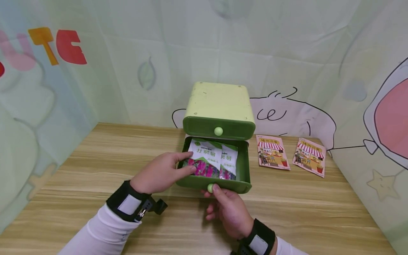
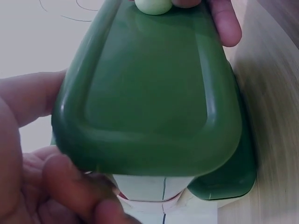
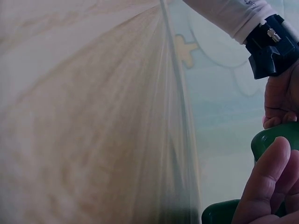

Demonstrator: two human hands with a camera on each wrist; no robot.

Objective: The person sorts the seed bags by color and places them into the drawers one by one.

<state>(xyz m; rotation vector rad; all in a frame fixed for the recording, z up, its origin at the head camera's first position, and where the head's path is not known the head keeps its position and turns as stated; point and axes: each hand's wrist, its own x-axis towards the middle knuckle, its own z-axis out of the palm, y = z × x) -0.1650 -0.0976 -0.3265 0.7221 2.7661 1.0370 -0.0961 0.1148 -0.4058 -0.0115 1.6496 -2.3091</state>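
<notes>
A small cabinet with a cream top (image 1: 220, 99) and green fronts has a drawer (image 1: 244, 164) pulled out toward me. Inside lie two overlapping white-and-green packets (image 1: 207, 152), printed with pink flowers like seed packets. My left hand (image 1: 159, 171) reaches over the drawer's left edge, thumb and index finger apart, fingertips right at the packets' left side. In the left wrist view its other fingers (image 2: 70, 186) bend beside the drawer front (image 2: 149, 88). My right hand (image 1: 234, 212) pinches the round pale-green knob (image 1: 210, 188) between thumb and fingers. The knob is hidden in the right wrist view.
Two pink packets (image 1: 273, 152) with a shopfront picture lie on the wooden table (image 1: 95, 177), right of the cabinet. Above the pulled-out drawer, the upper drawer front (image 1: 200, 127) is closed. A printed cloth backdrop (image 1: 127, 71) stands behind and on both sides.
</notes>
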